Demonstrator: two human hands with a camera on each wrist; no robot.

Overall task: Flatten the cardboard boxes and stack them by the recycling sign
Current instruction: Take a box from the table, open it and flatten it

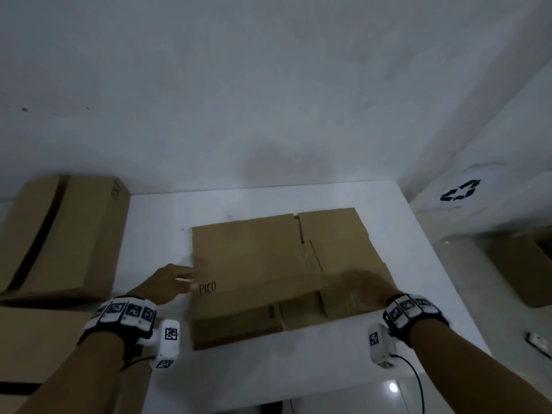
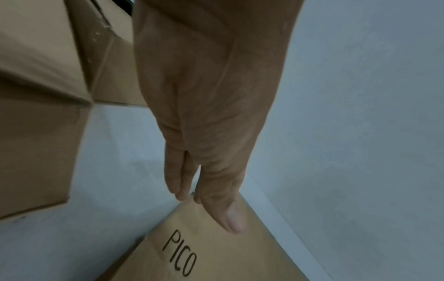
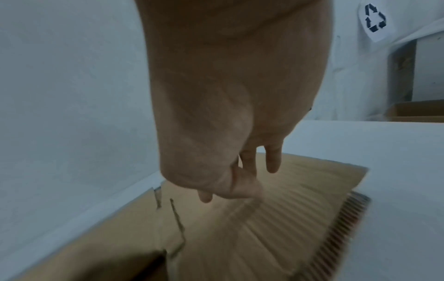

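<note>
One flattened box (image 1: 268, 273) on my surface (image 1: 155, 222), both grips, left hand (image 1: 171, 280) and right hand (image 1: 355, 286), spread empty; upright boxes (image 1: 59, 234) remain, recycling sign (image 1: 460, 191) unreached.

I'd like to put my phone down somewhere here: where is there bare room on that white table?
Bare white table shows along the near edge between the two wrists, in a strip behind the flattened box by the wall, and beside its right edge. The left side is crowded: upright cardboard boxes stand there, with the left hand between.

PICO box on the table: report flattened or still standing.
Flattened: the PICO box lies flat on the white table, flaps spread.
</note>
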